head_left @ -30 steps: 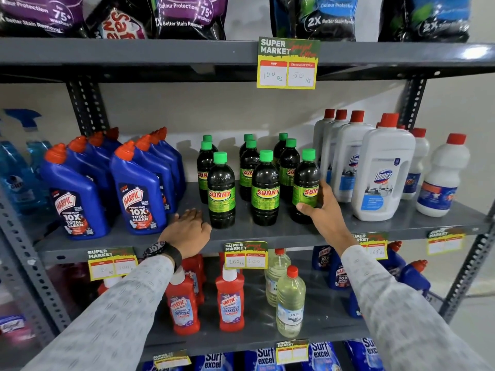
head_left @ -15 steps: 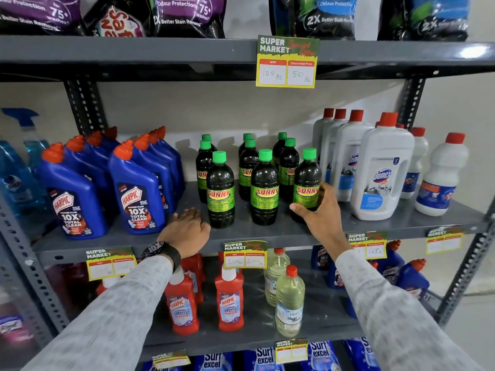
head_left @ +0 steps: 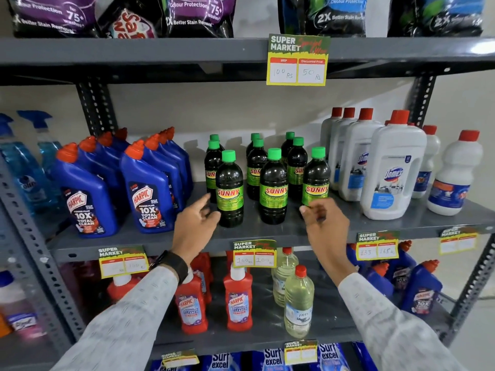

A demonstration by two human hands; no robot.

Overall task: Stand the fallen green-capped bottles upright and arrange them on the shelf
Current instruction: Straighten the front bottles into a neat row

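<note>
Far left of our fingers stand blue plastic Harpic bottles (head_left: 88, 194) w/ angled orange-red spouts, glossy, slab-sided, packed in rows front to back. Our left hand (head_left: 194, 227) hangs over the front edge of the grey metal shelf (head_left: 417, 223), fingers spread apart and empty, black watch (head_left: 174, 265) on the wrist, pale textured sleeve (head_left: 120, 319) behind it. Its fingertips sit just beside the lower left of the front-left green-capped bottle (head_left: 229, 190); touching or not, we can't tell. The green-capped bottles (head_left: 273, 187) are all upright in approx three columns, three deep, on the middle shelf between our two hands and beyond the fingertips: round dark glossy bodies, near black, ribbed bright green screw caps, green-yellow wrap labels w/ red SUNNY lettering. Front row is three across, spaced apart, not touching. Our right hand (head_left: 325, 223) is at the base of the front-right bottle (head_left: 316, 180), fingers loosely curled w/ thumb and forefinger close together, nothing clamped; contact w/ the bottle is unclear due to blur. Right of those fingers stand white opaque Domex bottles (head_left: 392, 170), tall, flat-shouldered w/ moulded handle, red caps, blue labels. Yellow-edged paper price tags (head_left: 254, 254) hang off the shelf lip below both hands.
</note>
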